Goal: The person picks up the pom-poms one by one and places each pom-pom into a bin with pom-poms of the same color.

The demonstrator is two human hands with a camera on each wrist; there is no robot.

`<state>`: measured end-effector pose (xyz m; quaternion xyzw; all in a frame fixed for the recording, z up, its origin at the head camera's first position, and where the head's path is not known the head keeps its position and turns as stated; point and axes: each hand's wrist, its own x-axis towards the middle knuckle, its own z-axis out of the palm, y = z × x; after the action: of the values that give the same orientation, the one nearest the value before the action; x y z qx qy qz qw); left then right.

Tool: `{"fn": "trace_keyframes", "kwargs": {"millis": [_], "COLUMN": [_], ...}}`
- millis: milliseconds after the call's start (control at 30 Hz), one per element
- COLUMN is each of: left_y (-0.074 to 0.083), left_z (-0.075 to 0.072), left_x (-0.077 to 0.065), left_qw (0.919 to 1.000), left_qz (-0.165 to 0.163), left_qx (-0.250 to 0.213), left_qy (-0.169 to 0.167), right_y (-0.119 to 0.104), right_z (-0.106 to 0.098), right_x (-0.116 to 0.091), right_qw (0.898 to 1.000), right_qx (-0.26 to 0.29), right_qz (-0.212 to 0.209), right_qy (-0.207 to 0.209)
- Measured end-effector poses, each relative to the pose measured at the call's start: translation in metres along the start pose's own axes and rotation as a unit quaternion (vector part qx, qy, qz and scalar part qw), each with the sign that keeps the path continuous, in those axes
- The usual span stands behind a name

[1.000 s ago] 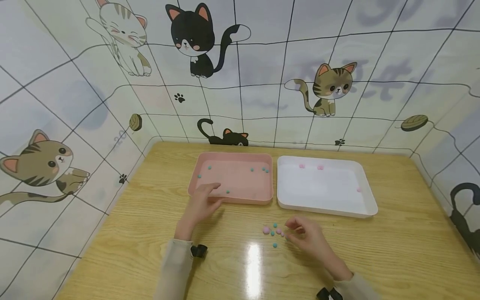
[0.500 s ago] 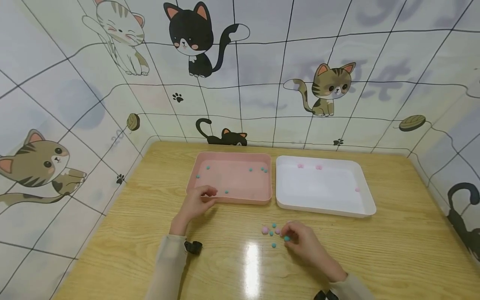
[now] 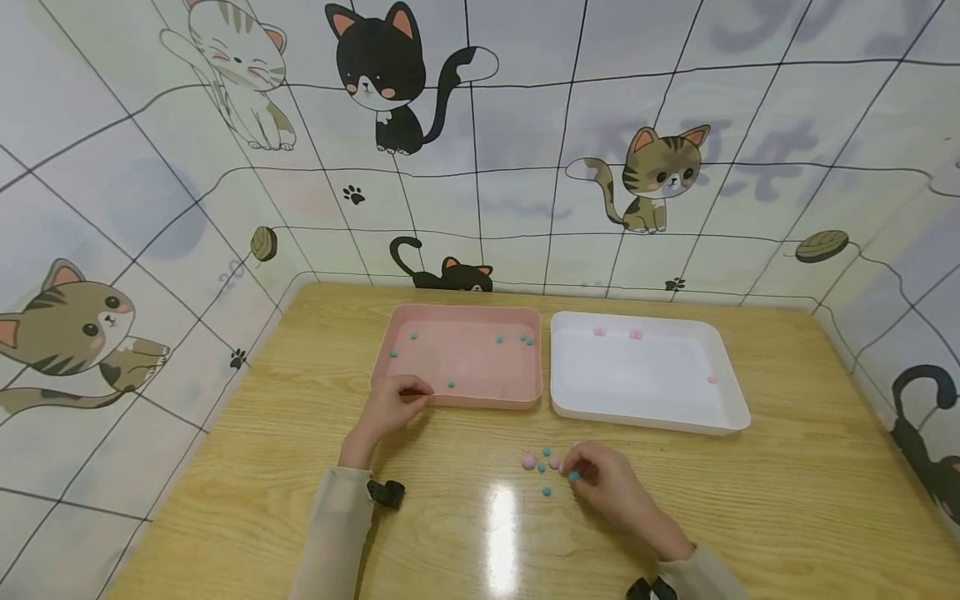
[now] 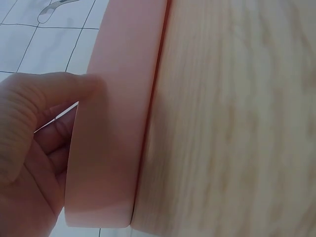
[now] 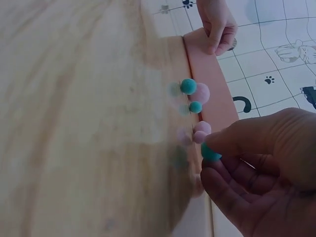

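Observation:
My left hand (image 3: 388, 408) grips the near-left rim of the pink tray (image 3: 480, 360). In the left wrist view its thumb lies on the tray's outer wall, with the fingers behind the rim. Just right of a loose cluster on the table, my right hand (image 3: 617, 485) pinches a teal pom-pom (image 5: 211, 154) between thumb and finger. In the cluster are a larger pink pom-pom (image 3: 528, 461), a teal pom-pom (image 3: 546, 492) nearer me, and several other pink and teal ones. Part of the cluster is hidden by the right hand.
Beside the pink tray stands a white tray (image 3: 637, 375), with a few pink pom-poms (image 3: 636, 334) along its far side and right. Several teal pom-poms (image 3: 499, 340) lie in the pink tray. A cat-patterned wall covering (image 3: 525, 200) rises behind the wooden table (image 3: 247, 467).
The left hand has come down and back onto the pink tray's near rim. My right hand's fingers have closed on a teal pom-pom at the cluster's right side.

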<state>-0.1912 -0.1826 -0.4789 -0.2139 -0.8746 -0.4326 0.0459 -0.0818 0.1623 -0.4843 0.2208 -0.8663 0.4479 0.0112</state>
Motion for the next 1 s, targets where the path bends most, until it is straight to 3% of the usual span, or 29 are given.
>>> {"fn": "trace_keyframes", "kwargs": {"millis": [333,767,1000], "left_y": [0.0,-0.001,0.001], "left_z": [-0.001,0.0,0.0], "left_x": [0.0,0.0,0.0], "left_qw": [0.9999,0.9996,0.9997], "left_qz": [-0.005,0.016,0.008], "left_qx": [-0.012,-0.023,-0.025], "left_qy": [-0.004,0.002,0.002], "right_y": [-0.003,-0.015,-0.019], "right_z": [-0.007,-0.006,0.0], "right_x": [0.015,0.04,0.056], "right_qw": [0.996,0.99,0.982], "right_qx": [0.017,0.074,0.101], "right_qz": [-0.07,-0.093,-0.115], "right_qy": [0.052,0.082,0.109]}}
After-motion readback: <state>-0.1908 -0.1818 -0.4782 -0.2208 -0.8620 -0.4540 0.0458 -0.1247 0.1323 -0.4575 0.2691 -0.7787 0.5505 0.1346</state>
